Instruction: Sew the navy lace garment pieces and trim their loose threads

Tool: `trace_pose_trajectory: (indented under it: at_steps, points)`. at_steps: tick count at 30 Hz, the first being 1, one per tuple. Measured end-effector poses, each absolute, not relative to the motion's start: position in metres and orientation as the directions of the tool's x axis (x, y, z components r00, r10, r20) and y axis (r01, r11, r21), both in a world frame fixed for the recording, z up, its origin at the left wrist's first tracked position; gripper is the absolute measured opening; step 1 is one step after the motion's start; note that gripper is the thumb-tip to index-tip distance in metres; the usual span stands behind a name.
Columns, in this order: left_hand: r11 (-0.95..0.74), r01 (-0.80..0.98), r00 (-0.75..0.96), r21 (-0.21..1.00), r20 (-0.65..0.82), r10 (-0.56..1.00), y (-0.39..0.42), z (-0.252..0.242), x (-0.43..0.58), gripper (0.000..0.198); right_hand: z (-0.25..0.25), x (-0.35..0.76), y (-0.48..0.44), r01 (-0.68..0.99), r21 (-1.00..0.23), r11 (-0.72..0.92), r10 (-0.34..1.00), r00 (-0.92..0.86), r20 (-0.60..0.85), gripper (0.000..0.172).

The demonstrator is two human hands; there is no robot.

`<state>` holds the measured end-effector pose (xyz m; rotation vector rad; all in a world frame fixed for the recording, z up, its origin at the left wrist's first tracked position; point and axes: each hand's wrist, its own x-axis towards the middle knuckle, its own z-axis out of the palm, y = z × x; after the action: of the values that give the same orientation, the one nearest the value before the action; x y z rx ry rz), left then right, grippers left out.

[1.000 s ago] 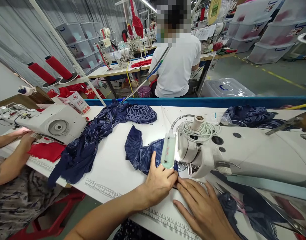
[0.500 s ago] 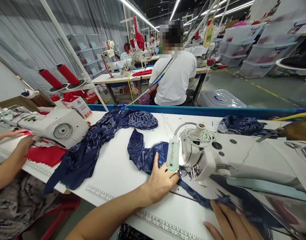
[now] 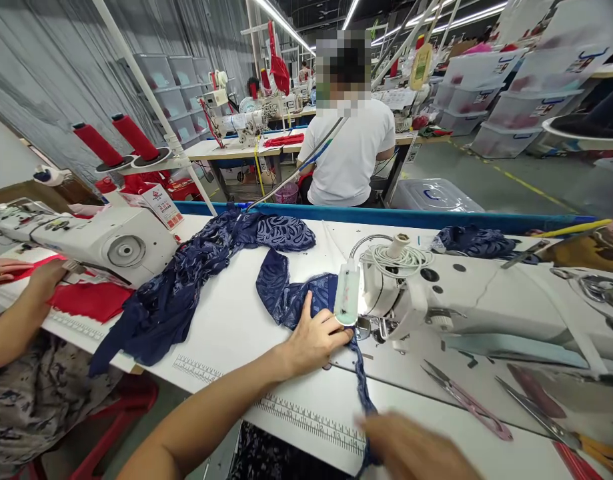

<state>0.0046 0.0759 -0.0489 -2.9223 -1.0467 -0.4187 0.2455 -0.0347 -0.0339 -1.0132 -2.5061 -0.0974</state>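
Note:
My left hand [image 3: 313, 339] rests on a navy lace garment piece [image 3: 273, 287] at the sewing machine, its outer fingers spread and its forefinger bent down against the fabric near the presser foot [image 3: 381, 328]. From there a narrow navy strip [image 3: 360, 373] runs toward the table's front edge. My right hand [image 3: 411, 443], smeared by motion, closes around that strip low in the view; its fingertips are unclear. A pale green plate [image 3: 347, 293] on the machine head [image 3: 386, 293] hides part of the fabric.
Pink-handled scissors [image 3: 469, 400] and orange-handled scissors [image 3: 551, 417] lie at the right. A navy lace pile [image 3: 201, 267] lies left. Beside it, a co-worker's hand [image 3: 49, 277] touches red fabric [image 3: 89, 301] at another machine [image 3: 126, 247]. A person in white [image 3: 349, 157] sits ahead.
My right hand has moved left and toward the front edge, drawing the strip with it. Navy fabric at the right has gone, uncovering both scissors. The left hand stays on the lace.

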Motion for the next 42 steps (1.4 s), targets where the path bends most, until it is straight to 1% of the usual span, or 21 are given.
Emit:
trace_pose_trajectory:
  at_steps: [2,4,5,6,10,12,15,17,19,21,25,28,31,35,39,42]
  points:
    - [-0.759,0.639,0.719,0.127,0.253,0.648,0.075,-0.044,0.005,0.034,-0.037,0.244,-0.002,0.653,-0.088,0.752,0.619,-0.655,0.434,0.045]
    - [-0.733,0.655,0.686,0.181,0.264,0.678,0.073,-0.038,0.008,0.027,-0.044,0.24,0.02,0.631,-0.087,0.771,0.598,-0.67,0.439,0.053]
    - [-0.722,0.664,0.672,0.193,0.271,0.69,0.071,-0.036,0.01,0.025,-0.047,0.238,0.026,0.625,-0.091,0.776,0.591,-0.668,0.452,0.055]
    - [-0.721,0.668,0.668,0.186,0.276,0.691,0.07,-0.034,0.011,0.023,-0.05,0.236,0.029,0.615,-0.098,0.782,0.583,-0.666,0.465,0.055]
    - [-0.765,0.639,0.719,0.08,0.292,0.631,0.064,-0.035,0.016,0.022,-0.057,0.231,0.02,0.603,-0.132,0.786,0.567,-0.619,0.543,0.05]
    - [-0.761,0.643,0.711,0.08,0.307,0.633,0.062,-0.039,0.017,0.023,-0.057,0.231,0.016,0.605,-0.128,0.786,0.56,-0.608,0.562,0.048]
    - [-0.753,0.655,0.701,0.071,0.314,0.64,0.059,-0.045,0.018,0.026,-0.059,0.234,0.014,0.608,-0.102,0.787,0.556,-0.629,0.543,0.044]
    - [-0.757,0.653,0.713,0.036,0.308,0.63,0.058,-0.048,0.02,0.025,-0.063,0.234,0.015,0.631,-0.134,0.764,0.588,-0.597,0.546,0.044]
    - [-0.756,0.655,0.717,0.016,0.304,0.627,0.057,-0.05,0.023,0.022,-0.07,0.235,0.015,0.65,-0.192,0.736,0.63,-0.551,0.548,0.047]
    - [-0.753,0.658,0.719,0.007,0.29,0.632,0.059,-0.049,0.025,0.02,-0.077,0.235,0.015,0.663,-0.225,0.714,0.659,-0.529,0.535,0.051]
    - [-0.735,0.678,0.712,-0.01,0.258,0.653,0.065,-0.044,0.027,0.023,-0.082,0.237,0.017,0.674,-0.196,0.712,0.658,-0.544,0.521,0.056]
    - [-0.728,0.686,0.696,-0.001,0.29,0.656,0.065,-0.041,0.025,0.025,-0.075,0.235,0.019,0.665,-0.187,0.723,0.645,-0.554,0.525,0.055]
    - [-0.707,0.706,0.659,0.028,0.338,0.672,0.061,-0.042,0.023,0.024,-0.064,0.229,0.017,0.676,-0.202,0.709,0.662,-0.538,0.522,0.05]
    - [-0.72,0.693,0.677,-0.015,0.356,0.644,0.055,-0.042,0.023,0.025,-0.057,0.223,0.012,0.671,-0.267,0.692,0.695,-0.52,0.497,0.046]
    - [-0.708,0.705,0.645,0.031,0.385,0.66,0.054,-0.04,0.023,0.024,-0.058,0.224,0.009,0.627,-0.343,0.7,0.698,-0.497,0.515,0.046]
    - [-0.72,0.694,0.66,0.007,0.392,0.641,0.052,-0.043,0.026,0.022,-0.057,0.226,0.011,0.621,-0.37,0.691,0.706,-0.472,0.527,0.043]
